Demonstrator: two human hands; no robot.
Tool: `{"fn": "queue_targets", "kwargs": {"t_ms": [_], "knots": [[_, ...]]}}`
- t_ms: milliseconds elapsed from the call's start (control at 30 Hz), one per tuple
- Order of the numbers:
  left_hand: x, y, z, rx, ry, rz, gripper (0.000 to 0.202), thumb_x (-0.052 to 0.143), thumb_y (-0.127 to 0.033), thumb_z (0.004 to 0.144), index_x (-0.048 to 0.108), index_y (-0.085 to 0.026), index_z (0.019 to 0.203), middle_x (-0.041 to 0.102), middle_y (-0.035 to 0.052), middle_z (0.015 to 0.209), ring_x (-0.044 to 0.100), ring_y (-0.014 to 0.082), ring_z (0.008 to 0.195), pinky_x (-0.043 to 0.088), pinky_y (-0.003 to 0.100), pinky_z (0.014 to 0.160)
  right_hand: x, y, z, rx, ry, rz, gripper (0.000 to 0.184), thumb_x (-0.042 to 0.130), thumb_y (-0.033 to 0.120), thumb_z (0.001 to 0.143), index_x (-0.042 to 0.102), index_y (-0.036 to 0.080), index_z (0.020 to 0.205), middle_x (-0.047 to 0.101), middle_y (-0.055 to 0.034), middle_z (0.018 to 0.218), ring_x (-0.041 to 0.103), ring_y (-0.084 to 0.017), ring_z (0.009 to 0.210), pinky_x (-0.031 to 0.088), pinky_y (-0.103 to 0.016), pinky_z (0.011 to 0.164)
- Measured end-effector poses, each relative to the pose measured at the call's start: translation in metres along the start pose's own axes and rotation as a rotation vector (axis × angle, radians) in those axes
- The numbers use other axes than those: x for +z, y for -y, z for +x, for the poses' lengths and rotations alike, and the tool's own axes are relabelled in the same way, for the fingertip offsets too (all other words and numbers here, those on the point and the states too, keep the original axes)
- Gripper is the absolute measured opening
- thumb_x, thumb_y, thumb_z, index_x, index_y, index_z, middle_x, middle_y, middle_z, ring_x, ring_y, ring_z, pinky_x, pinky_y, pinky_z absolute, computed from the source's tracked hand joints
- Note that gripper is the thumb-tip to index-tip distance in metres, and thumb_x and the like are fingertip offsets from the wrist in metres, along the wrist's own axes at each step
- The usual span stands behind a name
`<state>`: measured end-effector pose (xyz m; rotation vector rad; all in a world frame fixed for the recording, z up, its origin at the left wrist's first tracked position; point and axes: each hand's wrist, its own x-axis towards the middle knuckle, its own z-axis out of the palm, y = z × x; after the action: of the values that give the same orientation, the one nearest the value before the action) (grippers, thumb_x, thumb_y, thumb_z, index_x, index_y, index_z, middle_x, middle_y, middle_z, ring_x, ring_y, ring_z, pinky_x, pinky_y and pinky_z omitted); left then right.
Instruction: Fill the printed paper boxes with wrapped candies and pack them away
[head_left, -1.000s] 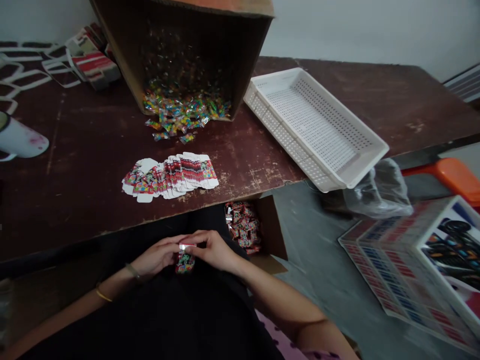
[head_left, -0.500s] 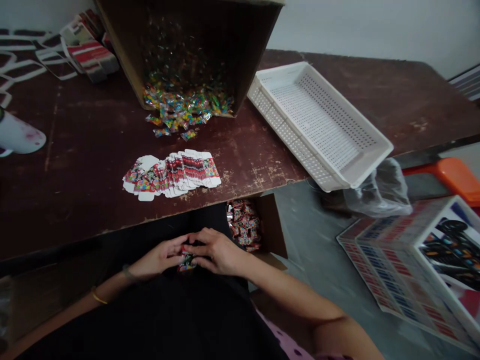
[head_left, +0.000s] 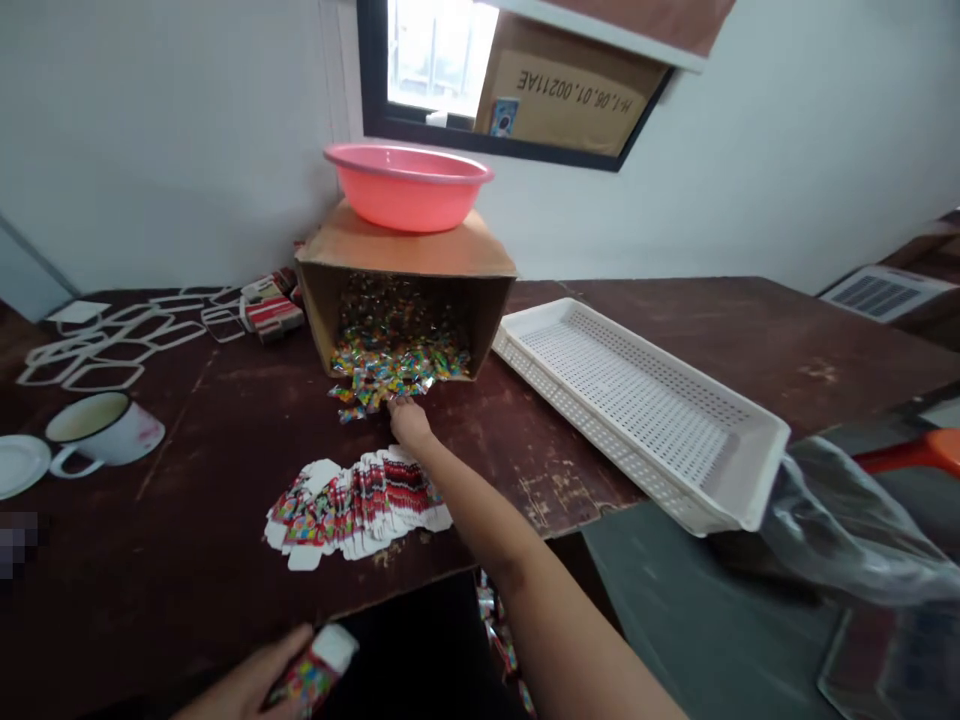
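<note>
Down at the bottom edge, my left hand (head_left: 259,680) is closed around a small printed candy box (head_left: 311,670), red and colourful, with a white end flap showing. My right hand (head_left: 409,420) stretches across the table to the candy packets (head_left: 382,375) spilling from a cardboard carton (head_left: 412,250) lying on its side. Its fingers are bent together at a clear packet on the near edge of the pile; the fingertips are partly hidden. Beneath my right forearm lies a fanned row of flat printed boxes (head_left: 360,505).
A white perforated tray (head_left: 630,400) stands on the right of the table. Pink basin (head_left: 409,190) tops the carton. At left are an enamel mug (head_left: 109,430), its lid (head_left: 21,465), and white hexagonal frames (head_left: 105,375). Filled boxes (head_left: 499,640) sit below the table edge.
My right hand has left the small box at my lap and reached forward to the candy packets. My left hand keeps the box, lower in view. The view has tilted up.
</note>
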<state>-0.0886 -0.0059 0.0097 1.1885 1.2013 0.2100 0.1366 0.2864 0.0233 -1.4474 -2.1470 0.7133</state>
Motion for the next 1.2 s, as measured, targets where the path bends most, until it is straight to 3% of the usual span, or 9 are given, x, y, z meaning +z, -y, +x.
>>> {"fn": "queue_targets", "kwargs": {"t_ms": [200, 300, 433, 600, 800, 933, 1033, 1100, 1200], "knots": [[-0.012, -0.023, 0.038, 0.076, -0.22, -0.498, 0.048, 0.065, -0.051, 0.08, 0.053, -0.024, 0.118, 0.064, 0.0099, 0.109, 0.063, 0.0263, 0.092, 0.057, 0.034, 0.064, 0.003, 0.024, -0.071, -0.136, 0.115, 0.241, 0.038, 0.045, 0.018, 0.095, 0.048, 0.021, 0.132, 0.065, -0.006, 0.118, 0.064, -0.015, 0.1, 0.05, -0.027, 0.086], [-0.001, -0.04, 0.056, 0.132, -0.165, -0.532, 0.056, 0.069, -0.046, 0.078, 0.046, -0.025, 0.124, 0.064, 0.0074, 0.1, 0.064, 0.0238, 0.083, 0.056, 0.03, 0.053, 0.008, 0.04, -0.125, -0.354, 0.222, 0.415, 0.04, 0.055, 0.024, 0.092, 0.051, 0.025, 0.131, 0.063, -0.0046, 0.121, 0.062, -0.016, 0.107, 0.048, -0.028, 0.092], [0.021, -0.051, 0.065, 0.212, -0.106, -0.507, 0.051, 0.069, -0.042, 0.079, 0.047, -0.024, 0.121, 0.063, 0.004, 0.091, 0.064, 0.0205, 0.075, 0.055, 0.026, 0.047, 0.007, 0.047, -0.164, -0.294, 0.091, 0.364, 0.04, 0.063, 0.026, 0.088, 0.056, 0.023, 0.128, 0.067, -0.0064, 0.111, 0.061, -0.018, 0.104, 0.045, -0.032, 0.094], [0.032, -0.046, 0.056, 0.228, -0.137, -0.507, 0.043, 0.064, -0.047, 0.083, 0.054, -0.018, 0.113, 0.065, 0.0034, 0.078, 0.064, 0.0206, 0.074, 0.052, 0.023, 0.043, 0.006, 0.051, -0.185, -0.349, 0.148, 0.328, 0.037, 0.054, 0.024, 0.094, 0.054, 0.023, 0.13, 0.064, -0.0079, 0.112, 0.057, -0.018, 0.102, 0.045, -0.031, 0.092], [0.03, -0.05, 0.047, 0.14, -0.177, -0.657, 0.054, 0.045, -0.058, 0.089, 0.058, -0.014, 0.116, 0.07, 0.0087, 0.082, 0.067, 0.0223, 0.07, 0.052, 0.026, 0.042, 0.023, 0.059, -0.208, -0.246, 0.064, 0.398, 0.021, 0.054, 0.03, 0.093, 0.072, 0.02, 0.088, 0.054, -0.0075, 0.127, 0.048, -0.021, 0.119, 0.035, -0.04, 0.105], [0.03, -0.057, 0.049, 0.123, -0.154, -0.667, 0.049, 0.052, -0.051, 0.086, 0.062, -0.012, 0.113, 0.072, 0.0099, 0.084, 0.066, 0.022, 0.07, 0.051, 0.025, 0.043, 0.038, 0.044, -0.211, 0.112, 0.016, 0.901, 0.024, 0.06, 0.034, 0.088, 0.068, 0.02, 0.106, 0.06, -0.0065, 0.112, 0.06, -0.013, 0.084, 0.051, -0.028, 0.078], [0.03, -0.055, 0.054, 0.113, -0.194, -0.585, 0.045, 0.058, -0.046, 0.082, 0.064, -0.012, 0.111, 0.072, 0.0094, 0.084, 0.066, 0.0218, 0.071, 0.049, 0.024, 0.044, 0.046, 0.034, -0.207, 0.302, 0.323, 1.141, 0.036, 0.068, 0.036, 0.079, 0.065, 0.018, 0.111, 0.065, -0.0025, 0.088, 0.055, -0.008, 0.059, 0.049, -0.022, 0.058], [0.029, -0.053, 0.058, 0.102, -0.262, -0.482, 0.042, 0.063, -0.041, 0.077, 0.066, -0.014, 0.11, 0.073, 0.0071, 0.083, 0.065, 0.0208, 0.072, 0.047, 0.023, 0.045, 0.046, 0.035, -0.205, 0.272, 0.393, 1.087, 0.03, 0.068, 0.031, 0.078, 0.069, 0.016, 0.104, 0.065, -0.0019, 0.082, 0.057, -0.009, 0.06, 0.05, -0.023, 0.06], [0.027, -0.053, 0.063, 0.073, -0.316, -0.478, 0.034, 0.065, -0.039, 0.073, 0.07, -0.016, 0.097, 0.072, 0.0045, 0.076, 0.064, 0.0207, 0.072, 0.046, 0.023, 0.048, 0.036, 0.043, -0.204, -0.021, 0.276, 0.806, 0.021, 0.064, 0.025, 0.083, 0.073, 0.02, 0.102, 0.068, -0.0045, 0.097, 0.063, -0.015, 0.087, 0.051, -0.03, 0.082]]}}
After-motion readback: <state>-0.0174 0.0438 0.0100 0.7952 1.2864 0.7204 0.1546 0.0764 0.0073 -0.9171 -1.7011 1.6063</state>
